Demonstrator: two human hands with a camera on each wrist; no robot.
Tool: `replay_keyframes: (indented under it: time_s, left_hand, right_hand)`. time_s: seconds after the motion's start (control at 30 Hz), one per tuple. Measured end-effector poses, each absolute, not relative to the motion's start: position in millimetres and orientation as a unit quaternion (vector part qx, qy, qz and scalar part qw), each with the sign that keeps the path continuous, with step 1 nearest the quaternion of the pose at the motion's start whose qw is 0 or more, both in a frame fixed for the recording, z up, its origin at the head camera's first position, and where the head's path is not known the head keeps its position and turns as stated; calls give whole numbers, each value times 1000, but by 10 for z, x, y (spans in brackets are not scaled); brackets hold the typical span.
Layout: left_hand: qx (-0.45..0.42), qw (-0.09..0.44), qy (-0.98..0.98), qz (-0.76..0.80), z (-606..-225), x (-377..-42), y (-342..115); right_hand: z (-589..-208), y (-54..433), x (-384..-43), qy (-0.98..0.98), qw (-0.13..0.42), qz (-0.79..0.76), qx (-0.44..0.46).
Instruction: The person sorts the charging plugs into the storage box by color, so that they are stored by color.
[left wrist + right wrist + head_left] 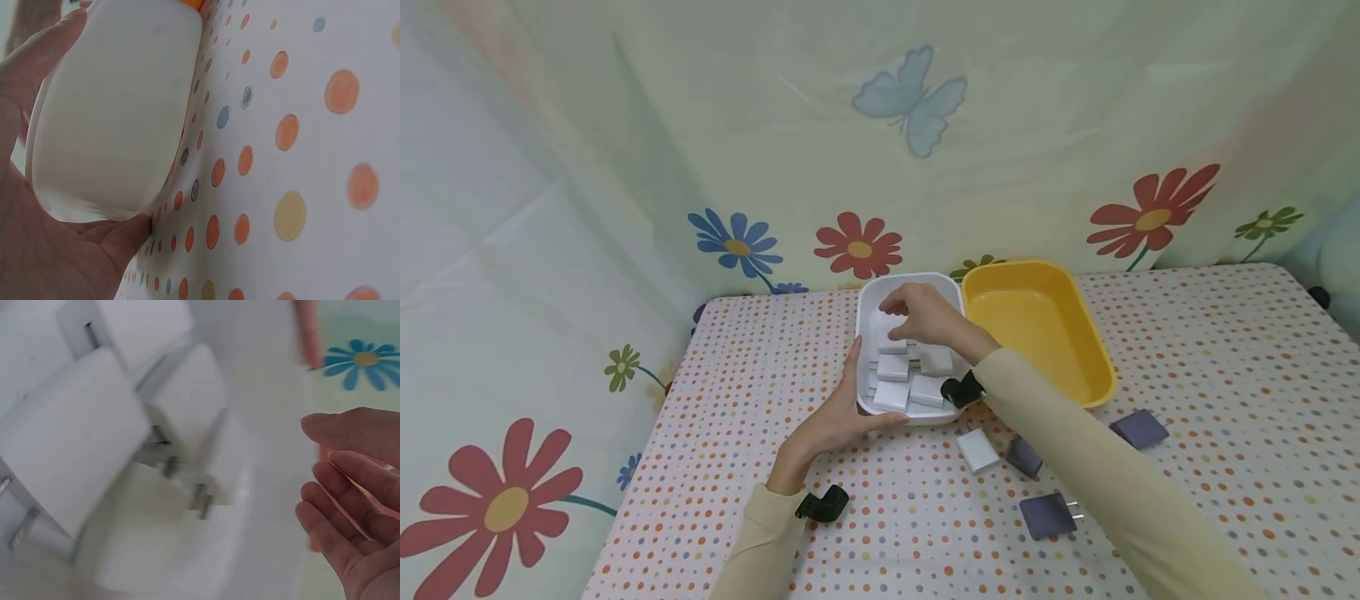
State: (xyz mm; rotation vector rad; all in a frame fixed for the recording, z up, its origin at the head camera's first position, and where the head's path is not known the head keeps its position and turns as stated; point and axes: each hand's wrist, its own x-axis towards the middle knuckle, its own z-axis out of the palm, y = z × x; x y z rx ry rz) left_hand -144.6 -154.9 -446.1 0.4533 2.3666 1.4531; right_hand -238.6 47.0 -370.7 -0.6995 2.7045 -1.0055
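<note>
white chargers under right hand, in tub

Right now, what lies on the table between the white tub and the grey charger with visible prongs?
In the head view, one white charger and a small grey block lie between the white tub and grey charger.

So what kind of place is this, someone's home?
Probably a staged sorting table rather than a lived-in room. A polka-dot tablecloth covers the table, flowered sheets hang as a backdrop, and a white tub of white chargers sits beside an empty yellow tub.
</note>
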Motion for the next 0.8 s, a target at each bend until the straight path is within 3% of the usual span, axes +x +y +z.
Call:
replay_keyframes:
  time_s: [0.47, 0.63, 0.8]
  left_hand:
    - [171, 149, 817, 530, -4471, -1432, -1532]
    - [181, 145, 810, 539, -4467, -1433, -1539]
    - [191, 145, 803, 546, -4458, -1421, -1518]
  right_hand:
    - [-2886, 1087, -1429, 855, -79, -418, -296]
    - [-2893, 1226, -1084, 847, -132, -422, -295]
    - [-3165, 1314, -887, 851, -148, -418, -282]
